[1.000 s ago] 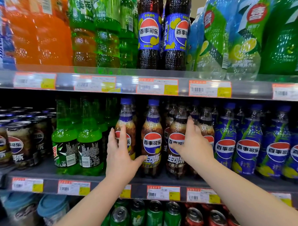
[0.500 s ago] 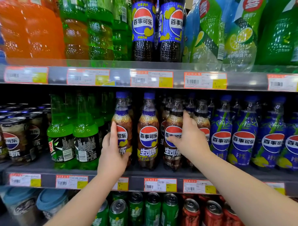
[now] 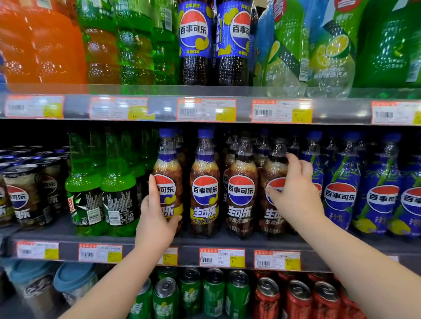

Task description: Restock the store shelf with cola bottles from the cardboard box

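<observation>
Several small cola bottles stand in a row on the middle shelf (image 3: 207, 243). My left hand (image 3: 156, 218) grips the leftmost cola bottle (image 3: 168, 170), thumb under its label. My right hand (image 3: 294, 192) grips the rightmost brown cola bottle (image 3: 274, 171), fingers round its right side and thumb across the logo. Two cola bottles (image 3: 205, 183) (image 3: 241, 187) stand untouched between my hands. The cardboard box is out of view.
Green bottles (image 3: 103, 194) stand left of the colas and cola cans (image 3: 22, 189) further left. Blue-wrapped bottles (image 3: 341, 183) crowd the right. Large bottles fill the top shelf (image 3: 155, 108). Green cans (image 3: 190, 293) and red cans (image 3: 298, 304) sit below.
My left hand has closed round the leftmost cola bottle. My right hand has shifted one bottle to the right and now holds that one. The view has tilted slightly down.
</observation>
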Motion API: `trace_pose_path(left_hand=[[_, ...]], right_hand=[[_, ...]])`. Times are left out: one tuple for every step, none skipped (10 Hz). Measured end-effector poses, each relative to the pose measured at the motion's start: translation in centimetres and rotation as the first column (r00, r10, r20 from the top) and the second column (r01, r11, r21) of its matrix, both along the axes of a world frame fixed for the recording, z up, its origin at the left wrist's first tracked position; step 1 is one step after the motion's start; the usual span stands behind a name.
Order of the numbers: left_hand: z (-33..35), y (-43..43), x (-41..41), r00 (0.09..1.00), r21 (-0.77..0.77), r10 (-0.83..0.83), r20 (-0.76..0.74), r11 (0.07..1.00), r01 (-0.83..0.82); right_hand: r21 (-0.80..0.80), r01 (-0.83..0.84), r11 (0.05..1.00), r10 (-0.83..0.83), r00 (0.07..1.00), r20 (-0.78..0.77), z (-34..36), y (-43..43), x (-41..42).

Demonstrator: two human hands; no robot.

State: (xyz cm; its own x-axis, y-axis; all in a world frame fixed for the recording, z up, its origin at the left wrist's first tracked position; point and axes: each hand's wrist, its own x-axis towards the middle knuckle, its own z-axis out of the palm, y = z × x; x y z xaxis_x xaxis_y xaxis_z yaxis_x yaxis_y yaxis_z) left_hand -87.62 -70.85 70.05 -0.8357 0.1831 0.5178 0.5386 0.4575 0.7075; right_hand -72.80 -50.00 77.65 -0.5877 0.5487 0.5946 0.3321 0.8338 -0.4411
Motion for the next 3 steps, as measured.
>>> trace_pose_path(left_hand=[[0.1, 0.2, 0.5, 1.000, 0.000, 0.015, 0.017, 1.000, -0.015], [0.1, 0.2, 1.3, 0.997, -0.004, 0.070, 0.010, 0.998, -0.070], [0.0, 0.3, 3.2, 0.987, -0.030, 0.162, 0.002, 0.986, -0.162]], right_hand=[[-0.011, -0.020, 1.000, 0.020, 1.000, 0.007, 0.1, 0.4, 0.3], [-0.036, -0.029, 0.999, 0.031, 0.999, 0.033, 0.4, 0.7, 0.9], [-0.012, -0.126, 0.992, 0.125, 0.991, -0.050, 0.2, 1.1, 2.2]])
